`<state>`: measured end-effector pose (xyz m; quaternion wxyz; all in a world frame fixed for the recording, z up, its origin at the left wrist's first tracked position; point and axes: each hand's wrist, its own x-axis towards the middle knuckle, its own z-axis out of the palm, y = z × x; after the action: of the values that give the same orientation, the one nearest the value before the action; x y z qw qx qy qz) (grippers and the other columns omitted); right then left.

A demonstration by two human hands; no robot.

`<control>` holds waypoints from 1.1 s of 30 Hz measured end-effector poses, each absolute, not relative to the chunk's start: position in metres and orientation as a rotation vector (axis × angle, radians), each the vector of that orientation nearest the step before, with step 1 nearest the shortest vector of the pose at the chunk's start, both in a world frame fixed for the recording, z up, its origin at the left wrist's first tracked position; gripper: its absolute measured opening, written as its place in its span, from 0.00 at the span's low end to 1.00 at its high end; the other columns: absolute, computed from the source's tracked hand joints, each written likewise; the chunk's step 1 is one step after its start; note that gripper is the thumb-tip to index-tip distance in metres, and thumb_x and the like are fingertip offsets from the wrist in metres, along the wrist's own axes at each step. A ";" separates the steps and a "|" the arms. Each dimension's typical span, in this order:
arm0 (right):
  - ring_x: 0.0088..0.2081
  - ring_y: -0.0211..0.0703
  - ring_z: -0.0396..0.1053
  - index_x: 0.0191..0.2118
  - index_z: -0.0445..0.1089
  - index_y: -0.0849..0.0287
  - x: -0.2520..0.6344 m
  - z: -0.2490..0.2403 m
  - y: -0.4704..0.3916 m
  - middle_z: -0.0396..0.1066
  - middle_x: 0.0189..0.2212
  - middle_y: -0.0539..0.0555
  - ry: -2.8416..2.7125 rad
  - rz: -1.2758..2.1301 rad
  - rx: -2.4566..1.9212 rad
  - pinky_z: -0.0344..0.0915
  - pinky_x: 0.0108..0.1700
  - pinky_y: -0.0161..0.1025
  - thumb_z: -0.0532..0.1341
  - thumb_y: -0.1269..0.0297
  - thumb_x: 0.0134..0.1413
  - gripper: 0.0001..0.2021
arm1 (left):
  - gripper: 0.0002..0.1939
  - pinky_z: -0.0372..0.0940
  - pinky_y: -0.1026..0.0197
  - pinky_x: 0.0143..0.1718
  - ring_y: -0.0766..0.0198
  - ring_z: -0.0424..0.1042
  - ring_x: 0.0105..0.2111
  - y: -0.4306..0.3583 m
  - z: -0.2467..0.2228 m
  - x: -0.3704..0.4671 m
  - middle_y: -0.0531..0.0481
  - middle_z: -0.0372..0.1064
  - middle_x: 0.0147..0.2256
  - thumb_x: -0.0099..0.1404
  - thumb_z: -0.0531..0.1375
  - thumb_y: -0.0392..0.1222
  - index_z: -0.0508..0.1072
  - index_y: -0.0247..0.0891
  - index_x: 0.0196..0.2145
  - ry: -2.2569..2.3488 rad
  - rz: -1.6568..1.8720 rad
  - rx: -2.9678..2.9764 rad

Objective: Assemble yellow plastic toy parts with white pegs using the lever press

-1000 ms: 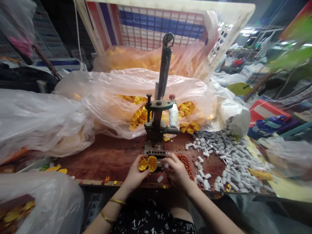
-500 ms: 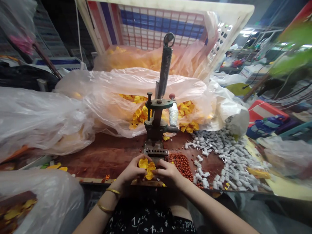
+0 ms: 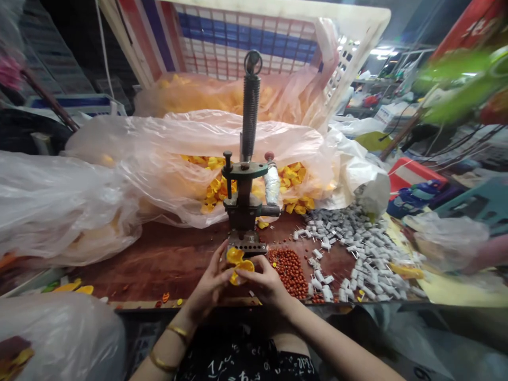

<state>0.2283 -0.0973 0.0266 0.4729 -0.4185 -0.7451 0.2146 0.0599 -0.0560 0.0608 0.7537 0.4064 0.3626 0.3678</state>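
Observation:
A yellow plastic piece with cupped, petal-like lobes [image 3: 235, 257] is held up between my two hands, in front of the hand press [image 3: 243, 209]. My left hand [image 3: 211, 286] closes on its left side, bracelets on the wrist. From the right, the fingers and thumb of my right hand [image 3: 270, 283] pinch the same piece. Just beyond my fingertips lies the press's metal base with a row of holes [image 3: 249, 247]. Small red-brown beads [image 3: 291, 271] are spread beside my right hand. Whether a smaller part is in my fingers, I cannot tell.
Many grey-white plastic parts with metal pins [image 3: 369, 259] are heaped at the right. Behind the press lies a clear plastic bag [image 3: 166, 143] of yellow pieces, below a white crate [image 3: 286, 6]. Another bag [image 3: 67, 338] is at the lower left. A blurred arm [image 3: 486, 254] shows far right.
The view has swung slightly right, so the scene sits further left. The yellow piece has been turned in my fingers, and my right hand now grips it more closely. An arm has appeared far right.

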 end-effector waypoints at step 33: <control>0.29 0.39 0.71 0.29 0.71 0.57 0.230 0.053 -0.075 0.74 0.26 0.51 -1.578 0.655 -1.256 0.67 0.33 0.34 0.58 0.70 0.49 0.05 | 0.19 0.68 0.58 0.42 0.57 0.75 0.38 -0.053 0.041 0.069 0.43 0.77 0.37 0.44 0.71 0.43 0.78 0.33 0.35 0.931 1.098 0.621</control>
<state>0.2300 -0.0754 0.0531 0.4884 -0.5169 -0.6493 0.2697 0.0694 -0.0535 0.0413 0.7081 0.2796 0.4193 0.4946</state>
